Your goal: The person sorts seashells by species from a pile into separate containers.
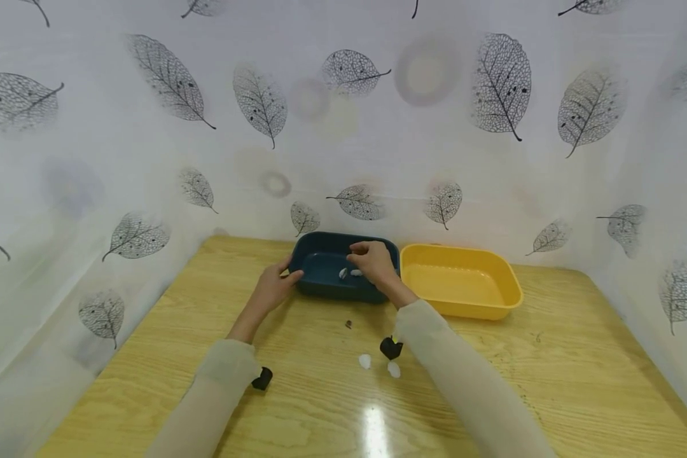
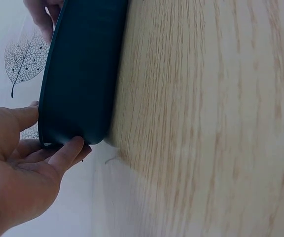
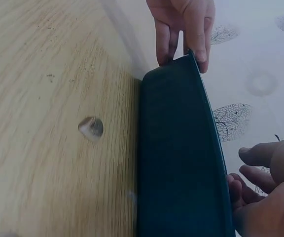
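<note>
My left hand (image 1: 275, 287) grips the left end of a dark teal plastic basin (image 1: 343, 293), its thumb at the rim and its fingers against the outer wall. Over the right part of that basin is my right hand (image 1: 374, 262), fingers loosely bent. In the right wrist view a gap separates its thumb (image 3: 260, 154) from the fingers, and nothing shows between them; some fingertips are hidden behind the rim. Inside the basin lie a small striped shell (image 1: 343, 273) and a small white piece (image 1: 356, 273). Another brownish shell (image 3: 91, 127) lies on the table before the basin.
A yellow basin (image 1: 461, 309) stands close against the teal one on the right. Two small white pieces, one left (image 1: 364, 360) and one right (image 1: 394, 369), lie nearer on the wooden table (image 1: 298, 413). A leaf-patterned curtain (image 1: 298, 159) hangs behind.
</note>
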### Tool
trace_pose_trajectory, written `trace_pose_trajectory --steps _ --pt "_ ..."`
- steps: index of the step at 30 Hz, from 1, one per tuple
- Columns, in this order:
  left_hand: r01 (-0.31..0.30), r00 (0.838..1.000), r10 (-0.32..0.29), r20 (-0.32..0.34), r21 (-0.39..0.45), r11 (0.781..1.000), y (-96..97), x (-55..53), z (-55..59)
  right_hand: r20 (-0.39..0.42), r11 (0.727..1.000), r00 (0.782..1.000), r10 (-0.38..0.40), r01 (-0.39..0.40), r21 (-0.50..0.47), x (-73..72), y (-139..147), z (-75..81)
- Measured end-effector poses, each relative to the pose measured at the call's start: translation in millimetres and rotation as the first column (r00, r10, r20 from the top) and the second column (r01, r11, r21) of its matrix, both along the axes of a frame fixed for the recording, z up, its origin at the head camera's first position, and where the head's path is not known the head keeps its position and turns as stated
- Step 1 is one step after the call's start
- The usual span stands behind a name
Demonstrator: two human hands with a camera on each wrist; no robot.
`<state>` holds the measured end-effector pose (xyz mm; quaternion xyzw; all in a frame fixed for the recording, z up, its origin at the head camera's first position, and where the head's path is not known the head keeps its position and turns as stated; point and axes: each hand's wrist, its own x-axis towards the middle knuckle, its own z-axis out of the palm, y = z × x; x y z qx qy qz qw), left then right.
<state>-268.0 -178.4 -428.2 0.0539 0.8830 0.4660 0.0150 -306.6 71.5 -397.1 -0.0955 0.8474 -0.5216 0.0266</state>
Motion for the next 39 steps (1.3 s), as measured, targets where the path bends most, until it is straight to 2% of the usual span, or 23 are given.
trace_pose_trajectory --steps 5,9,16,21,28,33,39 --pt "-0.003 1.0 0.004 -0.011 0.003 1.0 0.0 -1.1 0.2 -0.021 1.0 1.0 0.007 -0.007 -0.006 3.7 9.7 1.9" --pt "-0.004 1.0 0.004 -0.029 0.001 1.0 1.1 -1.6 -0.1 -0.063 1.0 0.998 0.018 -0.018 -0.005 13.0 16.8 7.7" --pt "-0.002 1.0 0.002 -0.013 -0.01 1.0 0.7 -0.3 0.5 -0.09 0.992 0.99 0.11 -0.115 -0.046 39.8 32.3 17.4" --pt "-0.005 1.0 0.004 -0.003 -0.009 1.0 1.0 -0.3 0.3 -0.116 0.983 0.977 0.181 -0.184 -0.011 60.2 45.8 18.9" --pt "-0.006 1.0 0.006 -0.003 -0.014 1.0 0.7 -0.4 -0.4 -0.091 0.967 0.964 0.252 -0.254 -0.009 85.3 61.5 15.7" --pt "-0.005 1.0 0.005 -0.013 -0.008 1.0 1.3 -0.8 -1.0 -0.095 0.959 0.955 0.282 -0.277 0.058 103.9 72.3 11.1" --pt "-0.01 1.0 0.01 -0.017 -0.011 1.0 0.6 -0.9 -0.5 -0.094 0.952 0.951 0.296 -0.285 0.114 124.0 87.1 -1.6"
